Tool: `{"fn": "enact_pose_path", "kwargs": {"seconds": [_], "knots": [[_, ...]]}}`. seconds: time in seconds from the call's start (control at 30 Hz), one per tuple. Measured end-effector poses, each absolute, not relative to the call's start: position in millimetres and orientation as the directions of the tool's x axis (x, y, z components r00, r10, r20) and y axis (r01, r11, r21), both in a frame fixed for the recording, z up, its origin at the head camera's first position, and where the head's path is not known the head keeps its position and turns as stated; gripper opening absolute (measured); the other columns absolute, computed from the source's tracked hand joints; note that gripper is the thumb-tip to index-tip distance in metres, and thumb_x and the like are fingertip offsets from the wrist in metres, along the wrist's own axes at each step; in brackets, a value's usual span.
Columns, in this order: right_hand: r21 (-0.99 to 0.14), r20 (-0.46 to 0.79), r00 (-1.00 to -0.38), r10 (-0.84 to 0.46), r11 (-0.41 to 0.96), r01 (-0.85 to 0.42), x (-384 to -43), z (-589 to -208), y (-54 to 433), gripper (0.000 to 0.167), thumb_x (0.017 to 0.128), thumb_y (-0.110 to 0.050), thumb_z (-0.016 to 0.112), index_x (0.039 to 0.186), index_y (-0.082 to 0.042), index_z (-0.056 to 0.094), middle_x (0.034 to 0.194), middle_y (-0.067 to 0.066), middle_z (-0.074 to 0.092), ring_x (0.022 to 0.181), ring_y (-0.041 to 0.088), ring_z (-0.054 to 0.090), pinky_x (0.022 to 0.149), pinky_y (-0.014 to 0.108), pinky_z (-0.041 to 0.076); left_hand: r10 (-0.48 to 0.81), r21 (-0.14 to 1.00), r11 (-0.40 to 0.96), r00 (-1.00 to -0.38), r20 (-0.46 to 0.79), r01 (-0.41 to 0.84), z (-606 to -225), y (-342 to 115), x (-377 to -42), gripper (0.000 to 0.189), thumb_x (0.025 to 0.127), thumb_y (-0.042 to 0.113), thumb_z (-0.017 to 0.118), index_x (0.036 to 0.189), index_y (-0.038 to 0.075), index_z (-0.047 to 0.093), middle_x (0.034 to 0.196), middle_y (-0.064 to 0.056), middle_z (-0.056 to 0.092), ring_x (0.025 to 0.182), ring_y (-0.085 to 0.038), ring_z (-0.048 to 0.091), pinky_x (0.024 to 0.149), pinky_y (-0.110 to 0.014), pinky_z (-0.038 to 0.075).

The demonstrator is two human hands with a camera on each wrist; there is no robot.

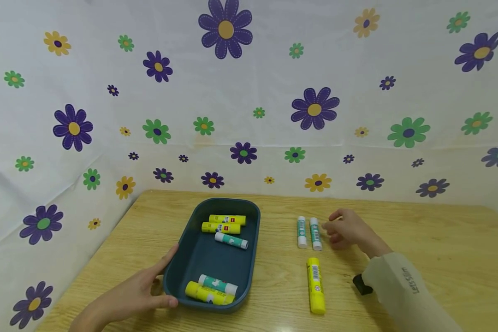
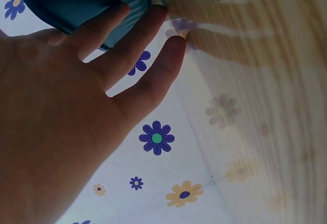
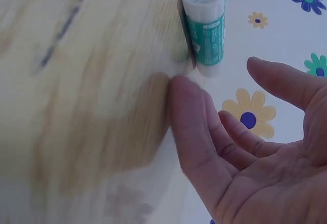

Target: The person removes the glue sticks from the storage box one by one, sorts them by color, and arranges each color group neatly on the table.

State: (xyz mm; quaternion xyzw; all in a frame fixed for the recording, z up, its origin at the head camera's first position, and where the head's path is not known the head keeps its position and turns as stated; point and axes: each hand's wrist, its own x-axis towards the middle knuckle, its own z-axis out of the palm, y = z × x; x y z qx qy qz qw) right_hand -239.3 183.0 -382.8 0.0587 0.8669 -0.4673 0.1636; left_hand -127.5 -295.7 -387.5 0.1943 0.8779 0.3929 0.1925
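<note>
My left hand (image 1: pixel 137 290) rests at the left wall of a dark blue tray (image 1: pixel 255 249), thumb near its front corner. In the left wrist view, its fingers (image 2: pixel 153 83) reach fairly straight to the tray's side. Just right of two white-and-teal glue sticks, the left one (image 1: pixel 301 232) and the right one (image 1: pixel 316 234), hovers my right hand (image 1: pixel 349 232). The right wrist view shows its thumb and fingers spread apart, nothing between them, close to a white-capped glue stick (image 3: pixel 207 35). A larger yellow glue stick (image 1: pixel 315 286) lies nearer me on the table.
Inside the tray, yellow glue sticks (image 1: pixel 221 228) and a white-and-teal one (image 1: pixel 231 240) lie toward the back. Another white-and-teal stick (image 1: pixel 218 284) and yellow glue (image 1: pixel 209 293) lie at the front. Behind the wooden table (image 1: pixel 431 244) hangs a flowered white cloth (image 1: pixel 269 69).
</note>
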Motion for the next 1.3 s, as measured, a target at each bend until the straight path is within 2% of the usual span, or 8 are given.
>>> {"fn": "enact_pose_path", "kwargs": {"seconds": [0.2,0.37,0.43,0.5,0.77,0.93,1.17,1.3], "knots": [[-0.780,-0.316,-0.947,-0.060,0.585,0.223,-242,-379,173,0.045,0.100,-0.021,0.064,0.123,0.011,0.045,0.095,0.019,0.061,0.069,0.021,0.058,0.064,0.029,0.059,0.493,0.752,0.628,-0.850,-0.186,0.200,-387,-296,-127,0.103,0.095,0.032,0.073,0.164,0.010,-0.001,0.159,-0.032,0.027,0.135,-0.049,0.043,0.102,-0.054,0.046],[-0.786,-0.313,-0.947,-0.079,0.582,0.211,-244,-377,175,0.045,0.101,-0.023,0.062,0.124,0.012,0.044,0.101,0.022,0.060,0.074,0.022,0.059,0.067,0.032,0.060,0.491,0.755,0.625,-0.851,-0.184,0.198,-387,-295,-127,0.103,0.095,0.032,0.074,0.164,0.010,0.000,0.159,-0.032,0.027,0.136,-0.049,0.042,0.104,-0.061,0.043],[-0.799,-0.300,-0.950,-0.083,0.566,0.203,-244,-373,177,0.045,0.102,-0.023,0.060,0.125,0.013,0.043,0.103,0.024,0.060,0.076,0.022,0.060,0.069,0.034,0.061,0.488,0.763,0.619,-0.852,-0.186,0.188,-387,-295,-127,0.103,0.095,0.033,0.074,0.164,0.012,0.000,0.160,-0.032,0.025,0.136,-0.051,0.041,0.103,-0.069,0.038],[-0.819,-0.277,-0.956,-0.091,0.543,0.186,-245,-366,177,0.045,0.103,-0.022,0.059,0.126,0.013,0.043,0.107,0.026,0.059,0.078,0.023,0.061,0.070,0.037,0.061,0.485,0.766,0.617,-0.854,-0.189,0.181,-387,-295,-127,0.103,0.095,0.033,0.074,0.164,0.014,-0.001,0.161,-0.031,0.023,0.136,-0.052,0.040,0.103,-0.071,0.036],[-0.868,-0.219,-0.961,-0.171,0.484,0.112,-248,-333,155,0.046,0.104,-0.021,0.058,0.132,0.013,0.044,0.123,0.033,0.057,0.092,0.030,0.065,0.078,0.040,0.061,0.479,0.765,0.620,-0.856,-0.193,0.175,-386,-295,-127,0.103,0.095,0.034,0.073,0.164,0.014,0.000,0.160,-0.031,0.024,0.137,-0.052,0.040,0.103,-0.071,0.037],[-0.906,-0.193,-0.948,-0.254,0.416,0.073,-248,-321,133,0.045,0.104,-0.021,0.059,0.132,0.012,0.046,0.122,0.031,0.057,0.100,0.037,0.065,0.081,0.040,0.060,0.473,0.759,0.627,-0.860,-0.194,0.174,-384,-294,-126,0.103,0.095,0.034,0.074,0.164,0.013,0.000,0.159,-0.032,0.027,0.136,-0.052,0.040,0.103,-0.071,0.037],[-0.949,-0.167,-0.920,-0.355,0.311,0.053,-248,-316,100,0.035,0.103,-0.017,0.060,0.125,0.009,0.051,0.116,0.027,0.060,0.089,0.025,0.067,0.082,0.041,0.060,0.470,0.766,0.621,-0.861,-0.194,0.167,-384,-294,-125,0.104,0.094,0.034,0.074,0.164,0.012,0.001,0.159,-0.033,0.025,0.139,-0.054,0.035,0.104,-0.071,0.036],[-0.955,-0.187,-0.903,-0.388,0.288,0.074,-246,-316,79,0.031,0.103,-0.015,0.061,0.123,0.007,0.054,0.115,0.026,0.061,0.090,0.027,0.068,0.083,0.042,0.060,0.466,0.760,0.627,-0.864,-0.191,0.170,-384,-294,-125,0.104,0.094,0.035,0.074,0.164,0.012,0.001,0.159,-0.032,0.025,0.140,-0.054,0.034,0.105,-0.071,0.035]]}}
